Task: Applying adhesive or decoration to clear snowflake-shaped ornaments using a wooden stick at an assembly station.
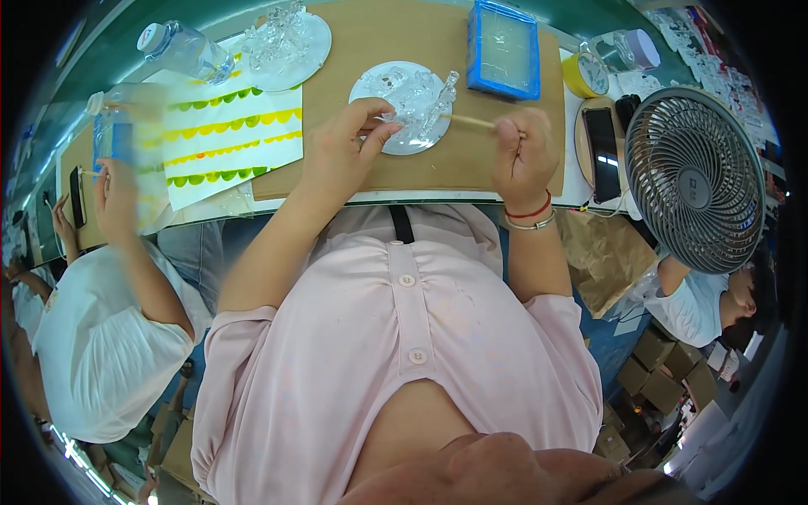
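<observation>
My left hand point(345, 147) is closed in a pinch at the left edge of a white round plate point(410, 148). A small clear plastic piece point(386, 119) shows between its thumb and finger. Several clear, glassy pieces point(412, 93) lie on the plate, one of them standing up at its right side. In my closed right hand point(523, 156) is a thin wooden stick point(471, 122), held nearly level and pointing left, its tip over the plate's right edge. Whether the tip touches a piece I cannot tell.
Brown cardboard point(337, 34) covers the table. A second plate point(316, 63) with clear pieces, a yellow-green patterned sheet point(236, 139) and a bottle point(189, 55) lie left. Right stand a blue-edged tray point(476, 50), yellow tape point(585, 76), a phone point(601, 151) and a fan point(694, 181). A co-worker point(118, 337) sits left.
</observation>
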### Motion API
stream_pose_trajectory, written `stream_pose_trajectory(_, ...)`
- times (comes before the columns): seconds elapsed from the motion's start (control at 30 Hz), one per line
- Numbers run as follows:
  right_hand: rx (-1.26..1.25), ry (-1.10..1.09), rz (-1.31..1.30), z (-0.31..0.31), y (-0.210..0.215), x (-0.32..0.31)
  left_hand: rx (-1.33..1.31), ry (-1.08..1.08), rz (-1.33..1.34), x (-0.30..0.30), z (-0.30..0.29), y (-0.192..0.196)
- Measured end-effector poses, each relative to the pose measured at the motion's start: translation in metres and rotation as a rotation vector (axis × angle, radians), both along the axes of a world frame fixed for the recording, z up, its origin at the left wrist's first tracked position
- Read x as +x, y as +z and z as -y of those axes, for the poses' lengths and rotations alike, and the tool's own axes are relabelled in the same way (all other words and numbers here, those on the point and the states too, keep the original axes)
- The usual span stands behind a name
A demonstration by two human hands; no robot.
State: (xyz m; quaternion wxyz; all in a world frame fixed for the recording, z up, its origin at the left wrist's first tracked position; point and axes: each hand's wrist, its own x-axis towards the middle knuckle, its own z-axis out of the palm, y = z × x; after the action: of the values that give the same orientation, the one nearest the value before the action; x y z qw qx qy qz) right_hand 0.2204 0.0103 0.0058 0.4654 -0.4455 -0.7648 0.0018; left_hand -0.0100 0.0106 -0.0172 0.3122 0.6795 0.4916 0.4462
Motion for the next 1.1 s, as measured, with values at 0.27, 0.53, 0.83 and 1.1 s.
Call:
stream_pose_trajectory(0.27, -0.014, 0.014, 0.033, 0.005, -0.002, 0.003, -0.034, -0.009, 0.016, 0.002, -0.002, -0.001)
stream_pose_trajectory(0.53, 0.015, -0.027, 0.011, -0.008, -0.004, 0.002, -0.048, -0.033, 0.048, 0.008, -0.004, -0.002)
stream_pose_trajectory(0.83, 0.028, 0.074, 0.021, 0.008, 0.0, 0.0, -0.025, -0.041, 0.044, 0.009, -0.004, 0.0)
stream_pose_trajectory(1.1, -0.01, 0.195, 0.063, 0.03, -0.006, -0.01, -0.021, -0.037, 0.031, 0.01, -0.004, -0.003)
